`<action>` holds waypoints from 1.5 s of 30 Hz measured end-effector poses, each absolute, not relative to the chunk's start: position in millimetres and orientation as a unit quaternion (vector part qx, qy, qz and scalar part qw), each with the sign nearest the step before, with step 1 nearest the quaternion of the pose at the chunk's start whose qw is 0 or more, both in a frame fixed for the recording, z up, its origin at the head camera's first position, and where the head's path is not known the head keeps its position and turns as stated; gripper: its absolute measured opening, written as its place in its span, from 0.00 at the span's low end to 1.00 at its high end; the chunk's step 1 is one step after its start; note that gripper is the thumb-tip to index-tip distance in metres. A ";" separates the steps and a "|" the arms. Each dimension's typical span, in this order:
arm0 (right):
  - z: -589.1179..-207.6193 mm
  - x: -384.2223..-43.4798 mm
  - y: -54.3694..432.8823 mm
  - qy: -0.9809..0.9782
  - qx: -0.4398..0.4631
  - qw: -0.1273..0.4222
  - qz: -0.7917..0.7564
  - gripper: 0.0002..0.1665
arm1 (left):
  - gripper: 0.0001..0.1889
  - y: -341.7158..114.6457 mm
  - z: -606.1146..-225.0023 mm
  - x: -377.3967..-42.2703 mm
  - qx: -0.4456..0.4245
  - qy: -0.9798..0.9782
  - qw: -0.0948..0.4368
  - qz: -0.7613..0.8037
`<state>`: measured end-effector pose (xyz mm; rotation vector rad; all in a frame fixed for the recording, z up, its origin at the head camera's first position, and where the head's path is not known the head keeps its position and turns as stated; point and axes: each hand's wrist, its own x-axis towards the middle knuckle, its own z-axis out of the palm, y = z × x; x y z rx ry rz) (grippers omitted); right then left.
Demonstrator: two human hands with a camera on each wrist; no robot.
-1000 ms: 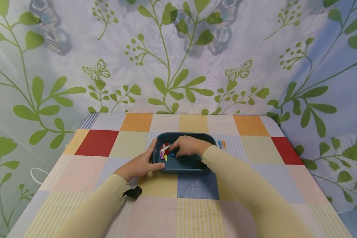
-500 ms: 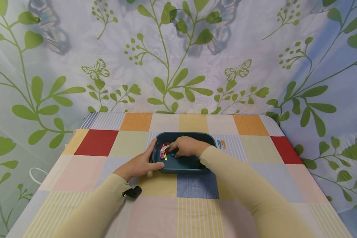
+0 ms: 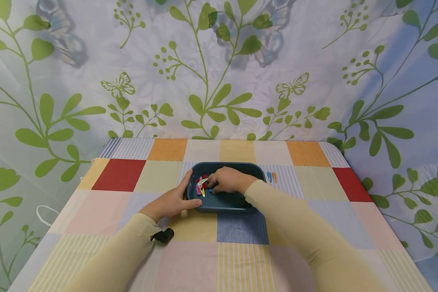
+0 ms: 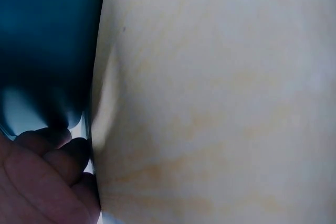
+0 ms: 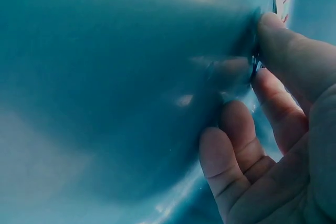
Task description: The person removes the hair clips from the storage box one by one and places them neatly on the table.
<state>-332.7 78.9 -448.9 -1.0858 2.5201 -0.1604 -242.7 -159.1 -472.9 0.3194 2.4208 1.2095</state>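
Observation:
A dark blue tray [image 3: 226, 210] stands on the table with hair clips near its left end. My left hand [image 3: 169, 202] holds the tray's near left corner, thumb over the front rim; in the left wrist view bent fingers [image 4: 67, 161] meet its outer wall. My right hand [image 3: 230, 179] reaches inside, thumb and index fingertips low on either side of a small dark clip [image 5: 256, 66]; whether they pinch it cannot be seen. Beside those fingertips lie a white clip [image 3: 202, 182], a pink clip [image 3: 198, 190] and a yellow clip [image 3: 203, 193], with red ones behind. A blue clip [image 3: 210, 190] is partly hidden.
Right of the tray, a blue hair clip [image 3: 269, 176] and an orange hair clip [image 3: 274, 177] lie on the patchwork tablecloth [image 3: 299, 227]. A leaf-patterned curtain [image 3: 219, 81] hangs behind the table. At the left edge a white cable [image 3: 40, 217] loops.
The right hand's fingers have shifted slightly among the clips and the index finger is more bent. The left hand and the tray stay where they were.

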 end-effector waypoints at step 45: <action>-421.6 -333.1 99.3 0.903 -0.261 0.157 -0.304 0.19 | 0.61 -159.0 -470.3 -244.2 0.115 0.876 0.207 0.421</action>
